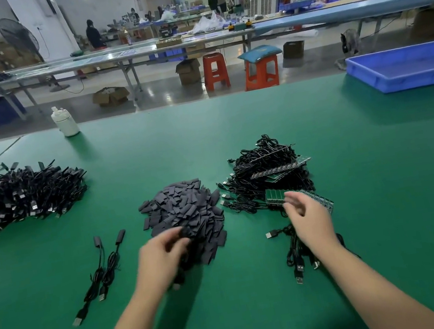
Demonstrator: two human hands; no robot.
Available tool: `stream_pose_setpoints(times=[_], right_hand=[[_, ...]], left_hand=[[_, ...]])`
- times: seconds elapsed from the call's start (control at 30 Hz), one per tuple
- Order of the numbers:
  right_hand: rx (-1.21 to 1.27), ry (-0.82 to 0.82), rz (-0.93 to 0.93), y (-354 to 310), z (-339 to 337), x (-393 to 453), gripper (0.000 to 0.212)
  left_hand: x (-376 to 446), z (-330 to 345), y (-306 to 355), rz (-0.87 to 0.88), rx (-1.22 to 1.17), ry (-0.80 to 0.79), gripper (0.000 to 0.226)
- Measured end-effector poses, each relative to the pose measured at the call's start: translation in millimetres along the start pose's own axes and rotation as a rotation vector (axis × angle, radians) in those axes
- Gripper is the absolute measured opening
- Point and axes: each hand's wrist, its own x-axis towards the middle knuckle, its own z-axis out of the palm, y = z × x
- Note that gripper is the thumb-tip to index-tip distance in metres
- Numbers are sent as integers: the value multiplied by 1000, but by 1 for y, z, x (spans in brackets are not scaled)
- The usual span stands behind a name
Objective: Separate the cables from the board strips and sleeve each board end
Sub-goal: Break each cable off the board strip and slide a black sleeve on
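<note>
While my left hand [164, 253] pinches a sleeve from the six-o'clock edge of the sleeve pile [186, 217], my right hand [308, 221], fingers loosely apart, hovers by the two-o'clock board strip [275, 196].

Bright overhead light, blurred hands, warped edges.

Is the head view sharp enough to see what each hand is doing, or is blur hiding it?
Head view: both hands are motion-blurred, the left hand at the sleeve pile, the right hand over a board strip; piles read sharp, wide-angle bends the far benches.
</note>
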Motion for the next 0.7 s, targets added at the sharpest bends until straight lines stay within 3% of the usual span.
stream_pose_setpoints(times=[0.1, 0.17, 0.27, 0.4, 0.53, 0.7], right_hand=[[-281, 93, -97, 15, -23, 14, 37], [-467, 59, -151, 27, -32, 25, 45], [-667, -125, -94, 35, -37, 36, 61], [-679, -239, -17, 35, -36, 43, 62], [-697, -181, 9, 31, -42, 51, 49], [-505, -179, -8, 23, -47, 48, 15]], left_hand=[[24, -39, -38, -54, 249, 228, 26], [36, -55, -67, -116, 409, 264, 27], [43, -61, -98, -190, 642, 128, 29], [43, -57, -113, -166, 893, 30, 22], [40, -51, -114, -66, 976, 78, 23], [31, -21, -67, 200, 756, 180, 23]])
